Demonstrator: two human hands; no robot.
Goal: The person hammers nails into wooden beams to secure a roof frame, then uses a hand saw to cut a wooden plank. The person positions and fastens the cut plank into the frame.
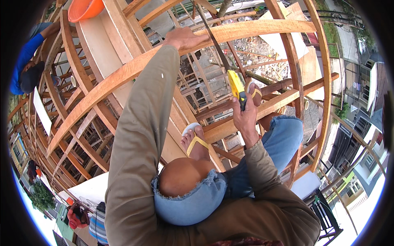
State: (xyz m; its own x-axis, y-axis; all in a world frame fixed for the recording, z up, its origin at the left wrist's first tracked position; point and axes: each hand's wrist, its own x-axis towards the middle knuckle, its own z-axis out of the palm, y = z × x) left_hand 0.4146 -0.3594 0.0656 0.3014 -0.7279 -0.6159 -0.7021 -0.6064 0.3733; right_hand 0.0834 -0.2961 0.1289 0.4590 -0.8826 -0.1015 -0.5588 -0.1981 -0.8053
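Observation:
A long wooden beam (246, 29) runs across in front of me, bending in the view. My left hand (183, 39) grips it from above, thumb stretched along the wood toward the saw. In my right hand (247, 121) is a handsaw by its yellow and black handle (237, 85). Its dark blade (219, 51) slants up and away from me and crosses the beam just right of my left thumb. Whether the teeth are in the wood cannot be made out.
My sandalled feet stand on planks (209, 133) high over rubble (256, 55). An orange bucket (85, 9) stands on boards at upper left. Wooden framing (76, 78) surrounds me. A person in blue (24, 61) is at far left, another in red (78, 217) at lower left.

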